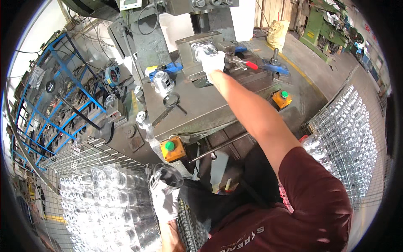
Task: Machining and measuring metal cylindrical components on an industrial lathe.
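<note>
My left hand (165, 203), in a white glove, grips a shiny metal cup (167, 176) above the wire basket at the lower left. The cup's dark open mouth faces up. My right arm reaches forward to the press, where my gloved right hand (213, 63) is closed on another shiny metal cup (203, 47) at the steel fixture (184, 50). My fingers partly hide that cup. A red-handled toggle clamp (251, 65) sits just right of this hand. One more metal cup (163, 82) stands on the press table, with a ring-shaped tool (171, 100) before it.
Two green push buttons on yellow boxes (173, 149) (282, 98) flank the table's front edge. Wire baskets full of shiny cups stand at left (98, 145) and right (327, 117). A black fan (50, 86) and blue rack (63, 63) are at far left.
</note>
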Tool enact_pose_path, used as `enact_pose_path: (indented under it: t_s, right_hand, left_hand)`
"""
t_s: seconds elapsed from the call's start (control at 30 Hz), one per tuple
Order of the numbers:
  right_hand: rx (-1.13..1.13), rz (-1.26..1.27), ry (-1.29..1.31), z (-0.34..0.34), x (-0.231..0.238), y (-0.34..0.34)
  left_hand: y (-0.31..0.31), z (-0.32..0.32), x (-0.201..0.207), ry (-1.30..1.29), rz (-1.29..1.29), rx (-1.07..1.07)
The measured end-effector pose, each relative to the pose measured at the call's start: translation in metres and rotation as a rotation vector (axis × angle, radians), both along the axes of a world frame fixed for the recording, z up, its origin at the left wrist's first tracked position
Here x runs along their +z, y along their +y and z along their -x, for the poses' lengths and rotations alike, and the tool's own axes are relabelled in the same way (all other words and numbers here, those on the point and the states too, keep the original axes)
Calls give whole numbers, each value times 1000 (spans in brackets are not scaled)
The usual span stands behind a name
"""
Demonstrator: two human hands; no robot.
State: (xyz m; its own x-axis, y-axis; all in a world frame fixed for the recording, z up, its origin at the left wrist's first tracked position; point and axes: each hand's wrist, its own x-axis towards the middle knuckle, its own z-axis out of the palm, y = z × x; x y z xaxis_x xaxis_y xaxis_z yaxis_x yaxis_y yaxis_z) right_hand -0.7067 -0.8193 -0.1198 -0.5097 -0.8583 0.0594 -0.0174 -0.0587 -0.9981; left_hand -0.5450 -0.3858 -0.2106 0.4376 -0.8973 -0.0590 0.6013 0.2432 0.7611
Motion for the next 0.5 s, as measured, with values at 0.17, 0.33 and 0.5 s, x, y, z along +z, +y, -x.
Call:
enact_pose_path:
  t_s: [0.17,0.33,0.5]
  right_hand:
    - [432,135,-235,34,1,110]
    - [530,252,-117,123,-74,267]
    - [180,-249,194,294,-117,378]
  left_hand:
    - [-21,20,3,77,-61,-120]
    - [-56,64,-7,-58,-85,-278]
    - [-59,104,-9,-111,-142,-263]
